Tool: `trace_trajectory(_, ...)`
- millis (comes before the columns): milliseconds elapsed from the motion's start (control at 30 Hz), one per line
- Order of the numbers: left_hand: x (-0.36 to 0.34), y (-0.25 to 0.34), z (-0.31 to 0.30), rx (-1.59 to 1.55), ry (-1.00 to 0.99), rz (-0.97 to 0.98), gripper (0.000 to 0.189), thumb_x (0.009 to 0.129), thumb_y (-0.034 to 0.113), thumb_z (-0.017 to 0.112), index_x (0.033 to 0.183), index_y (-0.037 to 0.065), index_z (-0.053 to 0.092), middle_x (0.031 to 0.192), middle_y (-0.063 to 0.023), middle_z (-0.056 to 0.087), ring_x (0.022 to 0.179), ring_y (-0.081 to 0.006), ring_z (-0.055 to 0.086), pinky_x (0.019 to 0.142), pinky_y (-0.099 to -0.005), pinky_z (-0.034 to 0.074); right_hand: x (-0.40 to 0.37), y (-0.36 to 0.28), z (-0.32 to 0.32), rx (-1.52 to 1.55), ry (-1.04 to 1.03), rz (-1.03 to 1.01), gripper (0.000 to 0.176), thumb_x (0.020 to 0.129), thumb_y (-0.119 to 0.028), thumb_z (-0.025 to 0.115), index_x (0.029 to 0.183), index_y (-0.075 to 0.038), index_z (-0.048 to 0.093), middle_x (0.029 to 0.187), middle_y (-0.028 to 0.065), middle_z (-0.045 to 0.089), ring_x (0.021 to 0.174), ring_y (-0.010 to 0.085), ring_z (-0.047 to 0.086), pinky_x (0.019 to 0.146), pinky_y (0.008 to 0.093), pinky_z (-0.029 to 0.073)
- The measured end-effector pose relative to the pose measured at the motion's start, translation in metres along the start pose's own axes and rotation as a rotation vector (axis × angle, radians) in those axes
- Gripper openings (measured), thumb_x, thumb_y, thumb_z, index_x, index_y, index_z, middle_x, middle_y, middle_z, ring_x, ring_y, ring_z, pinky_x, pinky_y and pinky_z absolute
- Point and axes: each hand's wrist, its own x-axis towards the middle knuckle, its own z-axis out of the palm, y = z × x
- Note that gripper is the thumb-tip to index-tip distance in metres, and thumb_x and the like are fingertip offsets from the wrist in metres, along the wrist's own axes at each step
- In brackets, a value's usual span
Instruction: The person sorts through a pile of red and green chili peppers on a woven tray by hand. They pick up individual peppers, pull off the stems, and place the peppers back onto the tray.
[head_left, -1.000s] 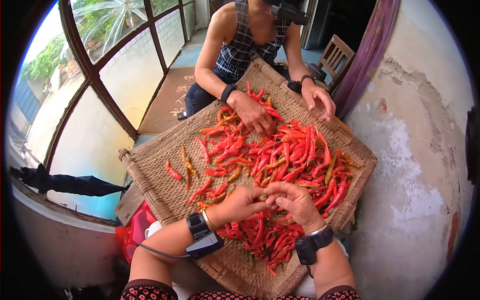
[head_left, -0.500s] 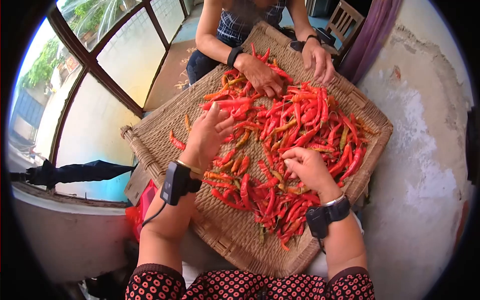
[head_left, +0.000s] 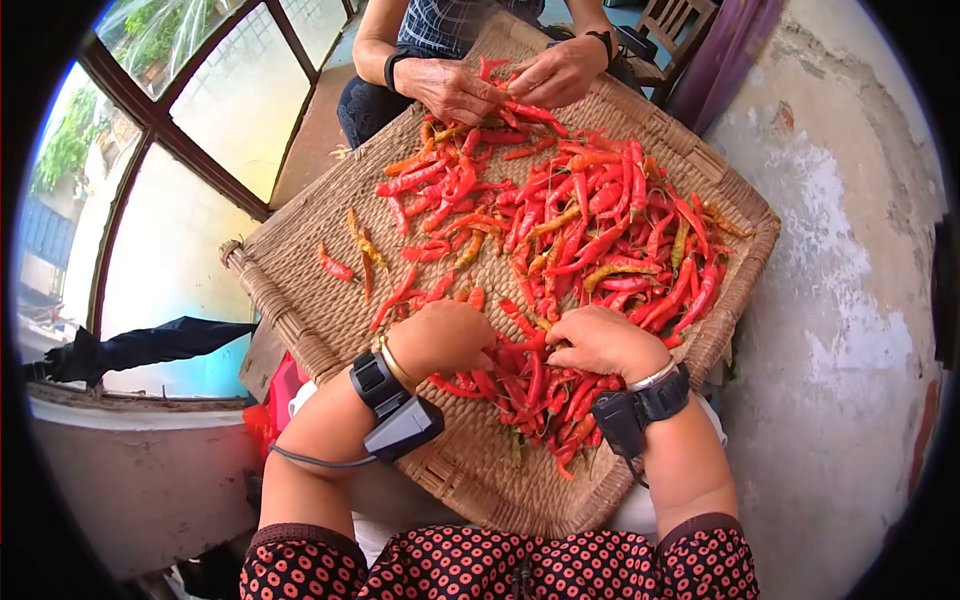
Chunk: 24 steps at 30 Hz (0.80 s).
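Note:
A large woven tray (head_left: 300, 330) carries a spread of red chilies (head_left: 590, 220), with a few orange and yellowish ones among them. My left hand (head_left: 450, 335) is curled knuckles-up at the near edge of the pile, closed around a red chili (head_left: 520, 350) that pokes out towards my right hand. My right hand (head_left: 600, 340) faces it, a few centimetres away, with its fingers bent down onto the same clump. The fingertips of both hands are hidden. Each wrist wears a black device on a strap.
Across the tray a second person's two hands (head_left: 500, 85) hold a chili together at the far edge. A window and a folded black umbrella (head_left: 150, 345) are on the left. A rough plastered wall (head_left: 840, 300) is on the right, and a wooden chair (head_left: 690, 15) behind.
My left hand, reaching out open over the middle of the tray half a second ago, has drawn back and closed beside my right hand. The other person's hands have come together.

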Motion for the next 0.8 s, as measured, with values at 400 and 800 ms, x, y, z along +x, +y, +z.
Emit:
trace_trajectory(400,0.009,-0.034,-0.027,-0.503,0.908,-0.258,0.044,0.074,0.009,0.067,0.115,0.005,0.054,0.103,-0.0122,0.062,0.08,-0.0216,0.062,0.071,-0.0326,0.048,-0.005,-0.004,-0.014,0.555,0.259,-0.031,0.016,0.073,-0.015,0.064,0.076,0.0,0.066,0.067,0.011,0.062,0.063,0.0173,0.06,0.06,0.0307,0.045)
trace_trajectory(800,0.018,-0.007,-0.015,-0.695,0.334,0.13,0.026,0.078,0.012,0.064,0.101,0.001,0.059,0.087,-0.0133,0.063,0.063,-0.0159,0.059,0.062,-0.0287,0.048,-0.014,-0.004,-0.025,0.858,0.313,0.031,0.014,0.08,-0.004,0.057,0.091,0.002,0.062,0.074,0.0019,0.06,0.064,0.0086,0.057,0.056,0.0231,0.045)
